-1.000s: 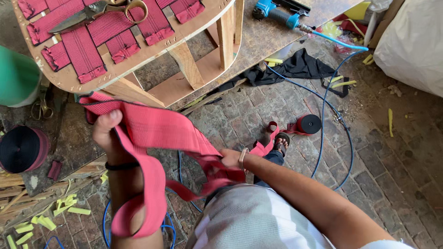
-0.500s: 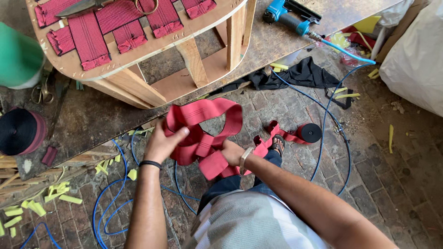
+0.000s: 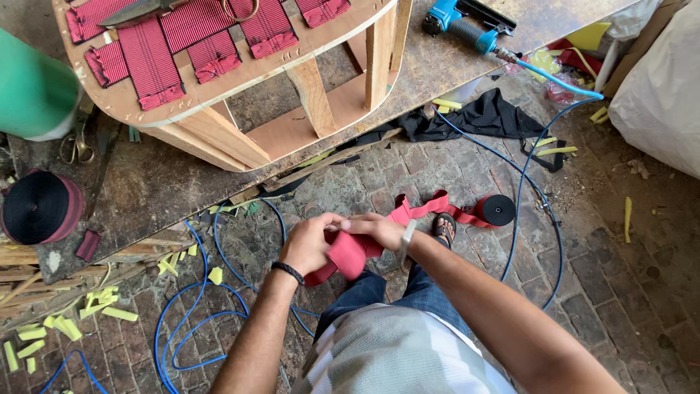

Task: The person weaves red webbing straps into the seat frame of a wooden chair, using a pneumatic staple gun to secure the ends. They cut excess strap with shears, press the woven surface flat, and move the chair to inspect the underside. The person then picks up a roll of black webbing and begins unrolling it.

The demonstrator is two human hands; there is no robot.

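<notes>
- Left hand (image 3: 310,244), black band at the wrist, closed around a bunched wad of wide red woven webbing (image 3: 350,252), gripping it from the left side.
- Right hand (image 3: 375,230), pale watch on the wrist, clamped on the same wad from the right, fingers meeting the left hand's over the top.
- Webbing held low in the middle of the scene, above the knees in blue jeans, over the brick floor (image 3: 627,292).
- From the wad, one red strap trailing right across the bricks, past a sandalled foot (image 3: 442,228), to a small dark roll (image 3: 498,209) lying flat on the floor.
- Far left: curved plywood frame (image 3: 306,80) on pale timber legs, top edge lined with short stapled pieces of the same red webbing.
- Standing on a worn brown surface (image 3: 153,190) stretching from near left to far right.
- Far right on that surface: blue pneumatic staple gun (image 3: 467,25), blue air hose (image 3: 525,182) looping down across the bricks.
- More blue hose coiled on the floor at near left.
- Black cloth (image 3: 485,117) crumpled at the surface edge, just beyond the strap.
- Left edge: large black-and-red roll of webbing (image 3: 40,206), green cylinder (image 3: 33,87) above it.
- Yellow foam scraps (image 3: 65,325) scattered near left.
- White sack (image 3: 660,102) at far right.
</notes>
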